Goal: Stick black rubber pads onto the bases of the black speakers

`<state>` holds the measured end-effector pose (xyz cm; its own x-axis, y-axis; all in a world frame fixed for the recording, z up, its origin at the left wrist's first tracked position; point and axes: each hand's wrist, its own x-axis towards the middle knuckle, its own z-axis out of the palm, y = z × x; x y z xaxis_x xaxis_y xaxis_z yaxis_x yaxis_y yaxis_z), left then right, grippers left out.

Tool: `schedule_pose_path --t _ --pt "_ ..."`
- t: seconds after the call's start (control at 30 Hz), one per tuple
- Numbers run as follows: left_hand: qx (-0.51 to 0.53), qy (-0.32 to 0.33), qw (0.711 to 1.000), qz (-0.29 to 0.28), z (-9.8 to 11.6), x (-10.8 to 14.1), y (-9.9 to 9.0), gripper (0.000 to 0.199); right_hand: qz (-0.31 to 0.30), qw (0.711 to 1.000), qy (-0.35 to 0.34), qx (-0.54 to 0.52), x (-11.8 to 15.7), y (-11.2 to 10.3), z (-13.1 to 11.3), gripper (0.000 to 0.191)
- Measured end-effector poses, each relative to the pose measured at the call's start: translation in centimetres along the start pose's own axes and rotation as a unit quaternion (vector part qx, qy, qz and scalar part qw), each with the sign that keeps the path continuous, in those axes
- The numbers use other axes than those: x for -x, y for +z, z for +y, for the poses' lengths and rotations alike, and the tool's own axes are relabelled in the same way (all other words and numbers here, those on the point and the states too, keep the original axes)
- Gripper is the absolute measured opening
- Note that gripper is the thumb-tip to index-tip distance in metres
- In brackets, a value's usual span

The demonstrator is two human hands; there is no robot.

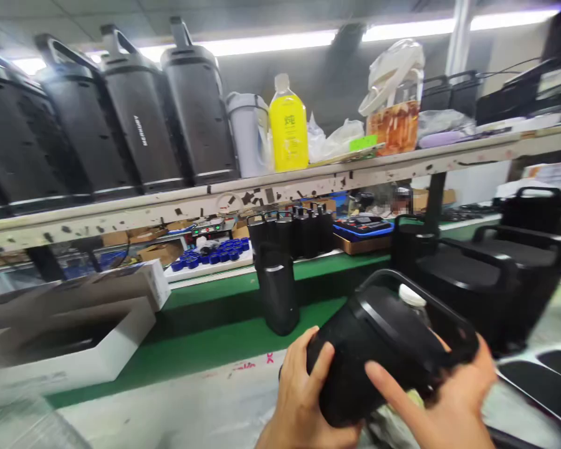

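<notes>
bottle (pixel 288 132): yellow | belt (pixel 201 355): green | caps (pixel 209 254): blue

Black container (pixel 369 352): from my remote station I hold it raised at the near side of the green belt (pixel 234 327), its body cylindrical and dark, a curved handle arching over its top. It is tilted, base toward the lower left, handle toward the upper right; finer details are blurred.

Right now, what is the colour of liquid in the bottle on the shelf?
Bright yellow, in the bottle; head view.
</notes>
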<state>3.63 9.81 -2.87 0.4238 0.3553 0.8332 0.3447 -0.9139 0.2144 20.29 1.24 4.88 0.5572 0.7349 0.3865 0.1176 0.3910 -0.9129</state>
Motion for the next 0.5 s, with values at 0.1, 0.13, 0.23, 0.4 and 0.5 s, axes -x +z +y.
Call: schedule_pose_path --t 0.1,0.13,0.23,0.4,0.5 --pt "0.058 -0.030 0.998 0.007 0.2 -1.0 -1.3 0.120 0.013 0.999 0.038 0.001 0.5 1.2 0.3 0.102" --pt "0.078 -0.056 0.995 0.022 0.5 -1.4 -1.8 0.120 -0.006 0.999 0.049 0.000 0.9 1.4 0.3 0.096" --pt "0.218 -0.140 0.965 0.029 1.6 -2.7 -3.4 0.121 -0.091 0.994 0.055 -0.005 2.1 1.8 0.1 0.089" --pt "0.468 -0.216 0.856 0.042 2.8 -3.8 -4.5 0.118 -0.221 0.968 0.093 -0.070 1.8 1.4 -0.2 0.084" --pt "0.472 -0.212 0.854 0.053 3.1 -4.0 -4.5 0.104 -0.288 0.946 0.108 -0.106 1.2 0.1 -0.1 0.078"
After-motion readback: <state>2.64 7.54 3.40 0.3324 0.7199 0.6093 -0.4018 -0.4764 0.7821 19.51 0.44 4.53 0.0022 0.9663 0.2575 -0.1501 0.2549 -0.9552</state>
